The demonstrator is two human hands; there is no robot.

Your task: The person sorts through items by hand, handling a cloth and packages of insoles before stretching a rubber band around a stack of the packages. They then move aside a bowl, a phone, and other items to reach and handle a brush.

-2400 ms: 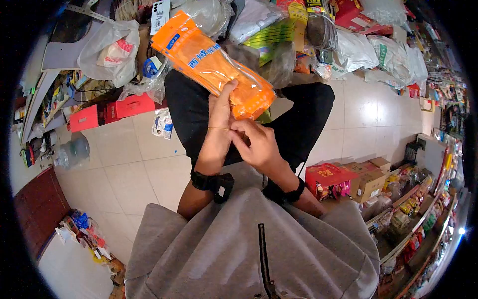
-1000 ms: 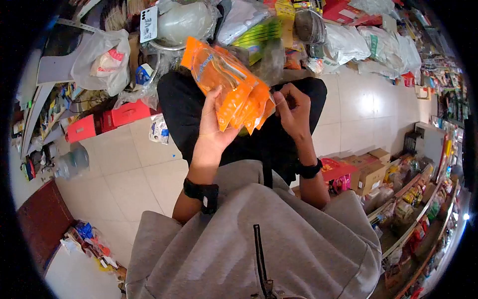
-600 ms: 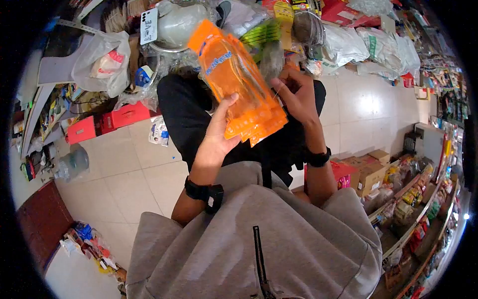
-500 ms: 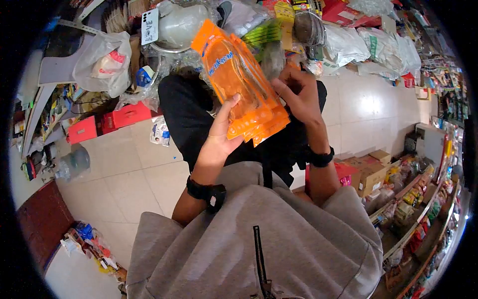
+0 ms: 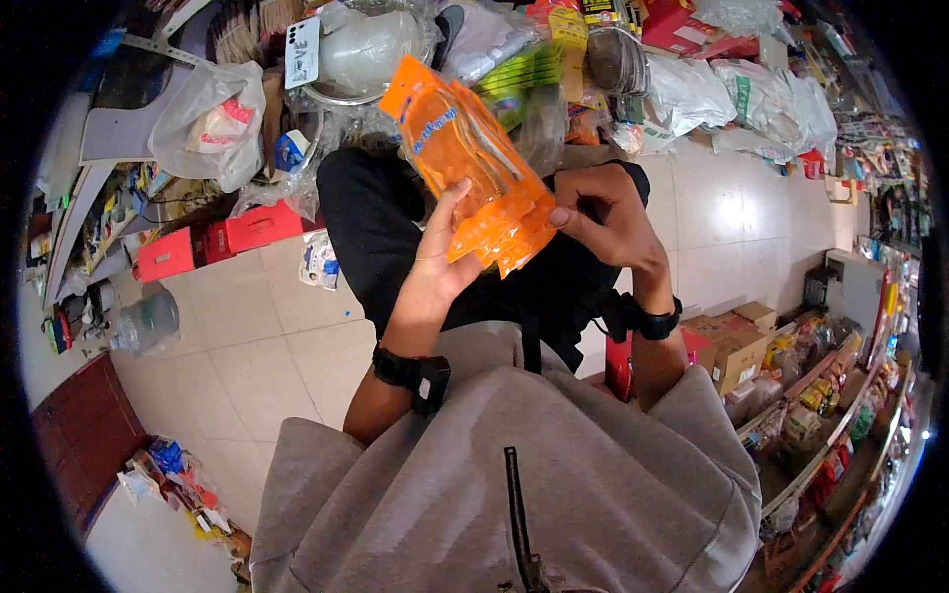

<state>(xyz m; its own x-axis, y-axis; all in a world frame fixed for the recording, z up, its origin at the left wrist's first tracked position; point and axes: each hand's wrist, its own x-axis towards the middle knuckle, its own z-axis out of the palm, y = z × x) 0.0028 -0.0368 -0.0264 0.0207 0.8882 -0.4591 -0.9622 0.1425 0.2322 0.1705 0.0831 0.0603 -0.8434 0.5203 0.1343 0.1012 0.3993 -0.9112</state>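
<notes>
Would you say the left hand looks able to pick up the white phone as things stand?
Probably not: the left hand is holding the orange packets, so it would likely need to let go first. The white phone lies beyond them, its marked face seemingly uncovered.

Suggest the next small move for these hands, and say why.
Probably square up the glossy orange plastic packets with the right hand: their lower ends fan out unevenly, the left hand holds them together, and the right thumb is at their edge.
</notes>
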